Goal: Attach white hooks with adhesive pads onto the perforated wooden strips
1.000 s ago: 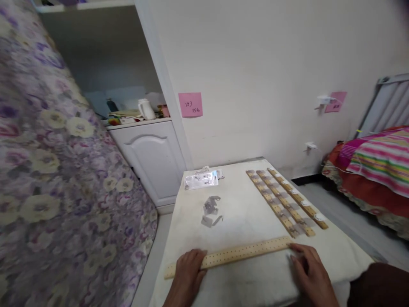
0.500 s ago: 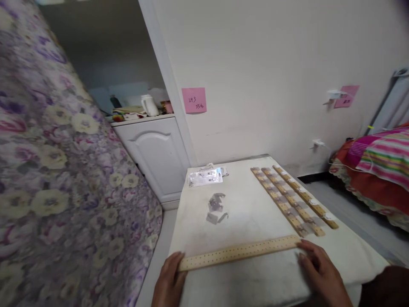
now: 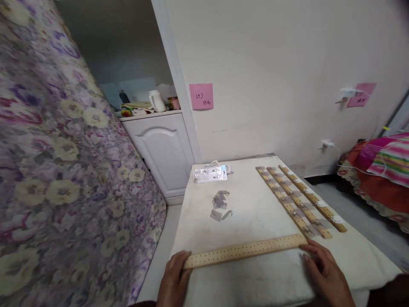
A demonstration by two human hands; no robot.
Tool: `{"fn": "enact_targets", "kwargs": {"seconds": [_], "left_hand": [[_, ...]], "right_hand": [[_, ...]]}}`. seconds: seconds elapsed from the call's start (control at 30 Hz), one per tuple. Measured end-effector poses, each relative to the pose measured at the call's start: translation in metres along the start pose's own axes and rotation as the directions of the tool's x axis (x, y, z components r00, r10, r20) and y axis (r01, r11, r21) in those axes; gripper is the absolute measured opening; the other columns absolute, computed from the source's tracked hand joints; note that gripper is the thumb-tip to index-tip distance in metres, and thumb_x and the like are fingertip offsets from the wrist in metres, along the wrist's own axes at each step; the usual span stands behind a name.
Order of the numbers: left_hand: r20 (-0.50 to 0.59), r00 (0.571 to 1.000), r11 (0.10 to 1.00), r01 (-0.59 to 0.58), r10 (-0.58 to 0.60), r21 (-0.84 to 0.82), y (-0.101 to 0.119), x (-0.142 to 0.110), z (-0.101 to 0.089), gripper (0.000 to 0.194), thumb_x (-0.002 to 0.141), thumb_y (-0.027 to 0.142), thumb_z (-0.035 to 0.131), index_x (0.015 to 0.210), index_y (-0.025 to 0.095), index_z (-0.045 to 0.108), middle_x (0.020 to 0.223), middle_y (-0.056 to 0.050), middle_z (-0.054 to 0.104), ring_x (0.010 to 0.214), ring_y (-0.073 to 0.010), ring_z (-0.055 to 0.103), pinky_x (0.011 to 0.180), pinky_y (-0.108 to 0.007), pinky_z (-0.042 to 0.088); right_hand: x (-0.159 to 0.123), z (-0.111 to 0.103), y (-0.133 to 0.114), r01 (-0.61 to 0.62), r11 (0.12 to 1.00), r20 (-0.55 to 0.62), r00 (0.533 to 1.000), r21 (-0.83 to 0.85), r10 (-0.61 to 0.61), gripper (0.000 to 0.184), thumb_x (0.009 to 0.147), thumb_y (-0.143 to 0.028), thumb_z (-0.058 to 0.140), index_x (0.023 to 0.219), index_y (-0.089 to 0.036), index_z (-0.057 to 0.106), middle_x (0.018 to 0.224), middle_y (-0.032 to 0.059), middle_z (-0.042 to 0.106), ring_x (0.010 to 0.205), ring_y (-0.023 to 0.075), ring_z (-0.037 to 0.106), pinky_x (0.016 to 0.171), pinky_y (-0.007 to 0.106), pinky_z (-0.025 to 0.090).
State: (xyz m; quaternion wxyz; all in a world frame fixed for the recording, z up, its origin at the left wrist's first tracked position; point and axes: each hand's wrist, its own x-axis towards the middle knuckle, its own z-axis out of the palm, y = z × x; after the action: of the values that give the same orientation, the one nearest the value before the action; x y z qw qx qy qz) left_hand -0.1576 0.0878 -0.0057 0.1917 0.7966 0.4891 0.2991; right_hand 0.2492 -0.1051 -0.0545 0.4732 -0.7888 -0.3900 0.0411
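Note:
A pale wooden strip with rows of small holes [image 3: 246, 250] lies across the near part of the cloth-covered table. My left hand [image 3: 175, 273] is closed round its left end, fingers above and thumb at the lower edge. At the right end, my right hand [image 3: 326, 266] touches the strip with its fingertips, while the thumb stands apart below. Beyond the strip lie several grey, translucent pieces [image 3: 220, 204] in a loose group. To the right, three wooden strips run lengthwise: two carry clear plates with small metal parts [image 3: 292, 204], and one bears white round pieces [image 3: 311, 197].
A clear plastic package [image 3: 209, 175] lies at the table's far left. Behind the table rises a wall with a pink note [image 3: 201, 96]. A floral curtain [image 3: 73, 170] hangs on the left, beside a white cabinet [image 3: 162, 153]. A bed [image 3: 380, 170] stands at right.
The camera view has turned slightly, so the scene sits a little further right. Both hands stay at the strip's ends, and the strip lies much as before.

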Motion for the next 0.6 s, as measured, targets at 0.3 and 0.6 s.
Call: {"fn": "enact_targets", "kwargs": {"seconds": [0.3, 0.6], "left_hand": [[-0.029, 0.998, 0.998, -0.048, 0.049, 0.034, -0.006, 0.007, 0.001, 0.033, 0.075, 0.043, 0.057, 0.102, 0.027, 0.067, 0.11, -0.006, 0.066, 0.107, -0.0259, 0.061, 0.095, -0.044, 0.05], [-0.015, 0.999, 0.999, -0.05, 0.051, 0.021, -0.007, 0.01, 0.0, 0.032, 0.074, 0.041, 0.057, 0.101, 0.027, 0.067, 0.109, -0.005, 0.067, 0.106, -0.0242, 0.061, 0.096, -0.041, 0.049]], "right_hand": [[0.0, 0.0, -0.017, 0.054, 0.997, -0.022, 0.998, -0.053, -0.056, 0.024, 0.08, -0.035, 0.049, 0.094, -0.021, 0.062, 0.121, 0.0103, 0.054, 0.112, 0.0257, 0.053, 0.091, 0.041, 0.047], [-0.001, -0.002, -0.032, 0.0, 0.998, -0.027, 1.0, -0.068, -0.002, 0.021, 0.08, -0.036, 0.049, 0.09, -0.022, 0.062, 0.122, 0.0082, 0.053, 0.096, 0.0208, 0.061, 0.078, 0.033, 0.052]]}}
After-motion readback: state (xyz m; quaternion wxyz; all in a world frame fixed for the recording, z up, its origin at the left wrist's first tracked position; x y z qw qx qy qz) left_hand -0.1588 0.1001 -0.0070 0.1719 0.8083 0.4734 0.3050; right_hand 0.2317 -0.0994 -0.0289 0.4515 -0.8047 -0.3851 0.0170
